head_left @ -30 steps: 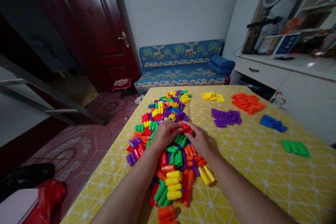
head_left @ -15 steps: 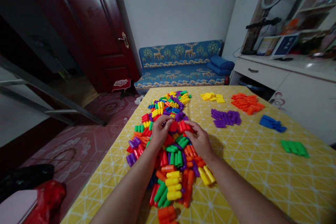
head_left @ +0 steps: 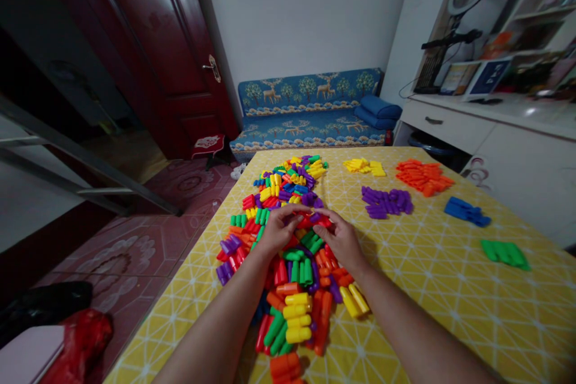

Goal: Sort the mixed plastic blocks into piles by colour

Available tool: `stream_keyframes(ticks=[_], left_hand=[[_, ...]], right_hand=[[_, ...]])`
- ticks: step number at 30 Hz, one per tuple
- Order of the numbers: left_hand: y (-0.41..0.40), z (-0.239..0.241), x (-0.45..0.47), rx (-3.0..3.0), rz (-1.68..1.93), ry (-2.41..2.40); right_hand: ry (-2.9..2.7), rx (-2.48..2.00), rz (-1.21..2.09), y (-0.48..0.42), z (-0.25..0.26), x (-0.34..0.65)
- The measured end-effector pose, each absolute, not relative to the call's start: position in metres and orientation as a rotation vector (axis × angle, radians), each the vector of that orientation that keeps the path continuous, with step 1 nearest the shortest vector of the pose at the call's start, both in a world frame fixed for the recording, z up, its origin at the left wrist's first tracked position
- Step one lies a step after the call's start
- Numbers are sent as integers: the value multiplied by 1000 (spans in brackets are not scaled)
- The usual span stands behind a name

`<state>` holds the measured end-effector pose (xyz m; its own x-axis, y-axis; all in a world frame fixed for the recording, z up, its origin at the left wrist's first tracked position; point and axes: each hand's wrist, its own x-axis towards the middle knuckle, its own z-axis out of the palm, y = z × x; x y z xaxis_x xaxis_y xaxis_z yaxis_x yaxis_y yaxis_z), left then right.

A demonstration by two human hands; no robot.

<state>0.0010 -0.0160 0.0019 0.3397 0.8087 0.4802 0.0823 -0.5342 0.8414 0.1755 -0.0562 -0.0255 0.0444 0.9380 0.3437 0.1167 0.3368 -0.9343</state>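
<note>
Over a long mixed heap of plastic bullet-shaped building blocks [head_left: 297,270], my left hand [head_left: 282,229] and my right hand [head_left: 342,241] are drawn close together. Fingers and thumb of each hand are closed around red blocks [head_left: 306,219], which the fingers partly cover. Whether the red pieces are joined cannot be made out. Right under the hands lie green blocks [head_left: 312,242] and purple ones. Nearer me are a yellow block row [head_left: 297,319] and orange blocks [head_left: 286,366].
On the yellow patterned tablecloth [head_left: 418,312], single-colour groups lie to the right: yellow [head_left: 364,167], orange [head_left: 423,176], purple [head_left: 387,202], blue [head_left: 467,211] and green [head_left: 504,253]. Beyond the table stands a blue sofa [head_left: 301,123]. A white cabinet [head_left: 517,156] is at the right.
My hands have come closer together, the right one shifting slightly left. The red blocks they hold are now nearer each other and more covered by the fingers.
</note>
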Motion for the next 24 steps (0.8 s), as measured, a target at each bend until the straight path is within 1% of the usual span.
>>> stream_keyframes(ticks=[3, 6, 8, 12, 15, 19, 24], left_hand=[[-16, 0, 2, 1888, 1235, 802], [-14, -1, 2, 1872, 1297, 857], [-12, -1, 1, 1847, 1370, 876], [-8, 1, -2, 1793, 1589, 901], [-7, 3, -2, 1747, 1679, 899], [-9, 1, -1, 1674, 1590, 822], [-11, -1, 2, 1594, 1489, 766]], right_hand=[[-1372, -1085, 766, -56, -24, 177], [-1262, -1110, 735, -55, -20, 180], [-1263, -1091, 733, -56, -18, 182], [-1484, -990, 742, -58, -17, 178], [-1445, -992, 803, -59, -18, 174], [-1311, -1008, 919, -57, -21, 174], [-1349, -923, 1008, -60, -20, 174]])
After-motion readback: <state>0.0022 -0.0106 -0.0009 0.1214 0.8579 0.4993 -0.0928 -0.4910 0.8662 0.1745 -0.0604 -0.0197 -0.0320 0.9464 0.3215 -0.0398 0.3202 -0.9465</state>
